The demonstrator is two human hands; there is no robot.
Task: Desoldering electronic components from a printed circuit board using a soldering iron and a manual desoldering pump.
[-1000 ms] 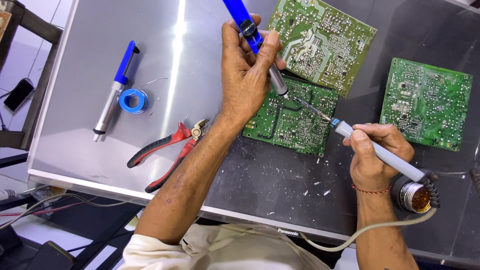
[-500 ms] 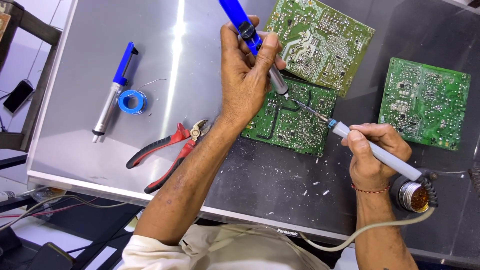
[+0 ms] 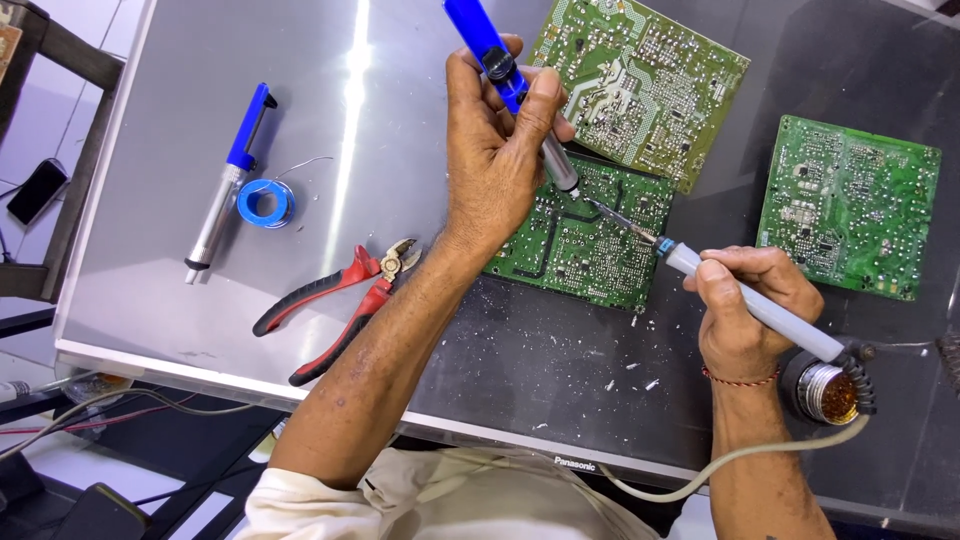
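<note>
Nearby, amber-filled round tin [image 3: 828, 392] beside soldering-iron-holding right hand [image 3: 745, 315].

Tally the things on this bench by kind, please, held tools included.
Green circuit boards: 3
Blue desoldering pumps: 2, one in the left hand, one lying loose
Soldering iron: 1, in the right hand
Red-handled cutters: 1
Solder spool: 1
Tip-cleaner pot: 1
Total: 9

An electronics repair workshop — circuit boards [image 3: 640, 85], soldering iron [image 3: 740, 300], pliers [image 3: 340, 300] on the bench [image 3: 300, 120].
</note>
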